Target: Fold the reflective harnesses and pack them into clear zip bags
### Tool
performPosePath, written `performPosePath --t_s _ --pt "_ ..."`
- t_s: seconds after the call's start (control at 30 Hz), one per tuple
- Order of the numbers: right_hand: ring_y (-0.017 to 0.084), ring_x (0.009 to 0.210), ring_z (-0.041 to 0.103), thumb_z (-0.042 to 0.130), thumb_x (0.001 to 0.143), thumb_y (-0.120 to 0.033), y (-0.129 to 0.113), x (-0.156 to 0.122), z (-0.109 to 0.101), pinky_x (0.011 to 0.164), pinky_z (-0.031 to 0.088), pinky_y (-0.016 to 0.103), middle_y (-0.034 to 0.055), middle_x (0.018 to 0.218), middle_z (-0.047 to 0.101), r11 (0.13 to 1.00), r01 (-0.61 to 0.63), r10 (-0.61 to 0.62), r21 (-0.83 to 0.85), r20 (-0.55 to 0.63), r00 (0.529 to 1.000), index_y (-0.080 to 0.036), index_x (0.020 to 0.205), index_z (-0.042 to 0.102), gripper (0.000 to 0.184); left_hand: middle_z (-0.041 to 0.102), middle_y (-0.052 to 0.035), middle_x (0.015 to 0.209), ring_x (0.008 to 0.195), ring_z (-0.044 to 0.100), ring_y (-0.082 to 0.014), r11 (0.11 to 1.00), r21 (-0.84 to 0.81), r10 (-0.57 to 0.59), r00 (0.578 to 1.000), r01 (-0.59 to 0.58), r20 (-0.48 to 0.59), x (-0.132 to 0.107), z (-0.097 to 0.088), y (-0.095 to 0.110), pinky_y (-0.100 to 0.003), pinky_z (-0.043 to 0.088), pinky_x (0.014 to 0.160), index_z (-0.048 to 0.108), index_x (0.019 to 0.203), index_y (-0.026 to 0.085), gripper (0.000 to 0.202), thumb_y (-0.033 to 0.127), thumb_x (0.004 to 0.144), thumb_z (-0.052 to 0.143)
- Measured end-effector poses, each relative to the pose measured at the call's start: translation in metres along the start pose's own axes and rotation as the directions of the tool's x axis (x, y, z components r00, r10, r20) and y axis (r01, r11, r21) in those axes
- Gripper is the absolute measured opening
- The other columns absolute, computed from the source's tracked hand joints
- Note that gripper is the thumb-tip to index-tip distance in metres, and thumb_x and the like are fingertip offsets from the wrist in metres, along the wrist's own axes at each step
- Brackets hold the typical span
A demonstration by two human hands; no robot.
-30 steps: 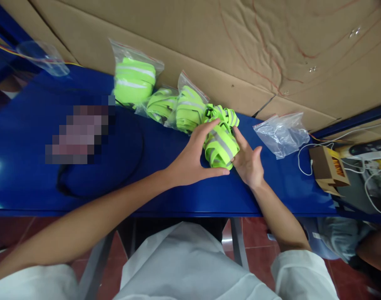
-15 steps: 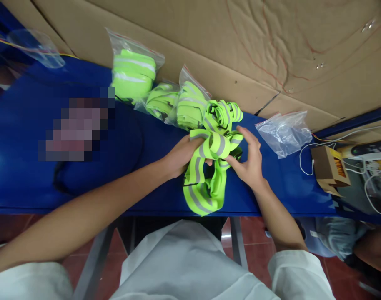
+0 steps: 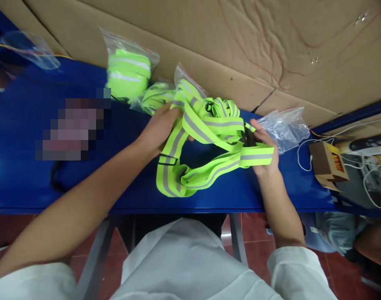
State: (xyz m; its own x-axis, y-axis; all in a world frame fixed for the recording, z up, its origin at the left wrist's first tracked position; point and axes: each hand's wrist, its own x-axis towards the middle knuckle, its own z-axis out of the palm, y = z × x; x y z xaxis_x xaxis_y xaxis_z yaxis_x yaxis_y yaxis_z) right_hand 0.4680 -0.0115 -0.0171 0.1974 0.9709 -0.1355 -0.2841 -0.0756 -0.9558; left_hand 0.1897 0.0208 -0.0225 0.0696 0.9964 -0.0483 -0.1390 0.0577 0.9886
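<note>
A neon yellow-green reflective strap vest (image 3: 206,166) with grey stripes hangs stretched between my two hands above the blue table (image 3: 121,183). My left hand (image 3: 159,127) is closed on one end of its straps. My right hand (image 3: 263,143) grips the other end, a strap lying across its fingers. Loops of the vest droop onto the table between them. Another loose vest (image 3: 223,109) lies bunched just behind.
Bagged vests (image 3: 128,73) lie along the cardboard wall (image 3: 240,37). An empty clear bag (image 3: 282,127) sits at the right, another (image 3: 31,48) far left. A small cardboard box (image 3: 328,164) and white cables (image 3: 365,166) are at the right edge. A black cable (image 3: 57,183) loops on the table.
The folded vest was lifted from the pile and pulled open. My hands moved apart, left hand leftward and right hand rightward, stretching the straps out.
</note>
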Motion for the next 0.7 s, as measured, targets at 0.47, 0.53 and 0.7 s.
performPosePath --t_s 0.47,0.53,0.7 --pt "0.024 0.132 0.067 0.076 0.093 -0.046 0.026 -0.017 0.003 0.108 0.062 0.044 0.0077 0.160 0.053 0.868 0.392 -0.221 -0.305 0.469 0.855 -0.033 0.137 0.054 0.051 0.075 -0.0081 0.118 0.108 0.073 -0.0235 0.713 0.464 0.342 0.838 -0.526 0.425 -0.059 0.037 -0.021 -0.036 0.056 0.093 0.058 0.125 0.023 0.038 0.046 0.097 0.068" --pt "0.024 0.134 0.066 0.072 0.097 -0.048 0.028 -0.021 0.006 0.114 0.058 0.048 0.0090 0.165 0.048 0.859 0.401 -0.194 -0.318 0.523 0.830 -0.033 0.138 0.051 0.049 0.075 -0.0051 0.113 0.106 0.074 -0.0219 0.809 0.445 0.227 0.903 -0.383 0.365 -0.056 0.040 -0.024 -0.035 0.056 0.091 0.055 0.122 0.024 0.039 0.044 0.094 0.073" --pt "0.024 0.157 0.045 0.058 0.106 -0.038 0.030 -0.032 0.013 0.125 0.049 0.054 0.0053 0.169 0.040 0.791 0.546 -0.291 -0.275 0.615 0.733 -0.035 0.141 0.049 0.036 0.074 -0.0008 0.099 0.098 0.074 -0.0207 0.920 0.331 0.110 0.950 -0.208 0.291 -0.057 0.042 -0.022 -0.034 0.056 0.088 0.051 0.117 0.025 0.049 0.040 0.084 0.085"
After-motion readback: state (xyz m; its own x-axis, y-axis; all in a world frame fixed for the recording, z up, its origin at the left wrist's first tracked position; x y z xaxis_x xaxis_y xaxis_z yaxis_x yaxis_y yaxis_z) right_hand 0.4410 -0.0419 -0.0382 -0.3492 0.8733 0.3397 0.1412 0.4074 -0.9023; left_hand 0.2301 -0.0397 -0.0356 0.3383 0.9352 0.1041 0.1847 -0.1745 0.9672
